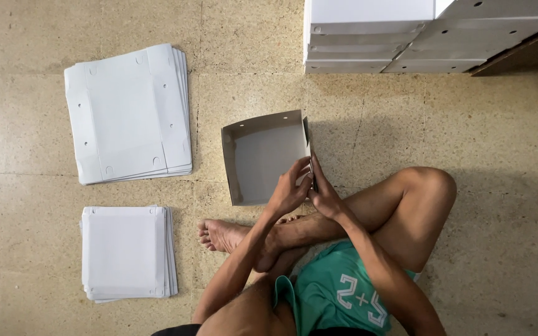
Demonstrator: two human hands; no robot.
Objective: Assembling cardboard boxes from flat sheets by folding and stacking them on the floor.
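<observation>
Terrazzo floor (499,261) carries everything; person sits cross-legged near its bottom edge, centre-right. Biggest: stack of finished white boxes (406,37) w/ small round holes, at the floor's top-right corner. Next, pile of large flat white box blanks (129,112), creased and hole-punched, towards the top-left; below it, near the bottom-left corner, a smaller pile of flat white square blanks (126,252), well apart from the hands.

Half-formed white box tray (263,158) sits open side up in the floor's middle, just ahead of the crossed legs; 3 walls stand (far, left, right), near side not raised as far as I can tell. Inside: nothing, bare grey-white card.

Key relation: the tray's right wall, near-right corner, is where both hands meet. That wall's long axis runs away from the person; rest of tray lies up and left of the fingers. Left hand (291,190) is on the inner side, fingers curled closed onto the wall edge. Right hand (326,193) presses from the outer side, fingers straight and together, flat against the card. Both equally near; wall pinched between them.
</observation>
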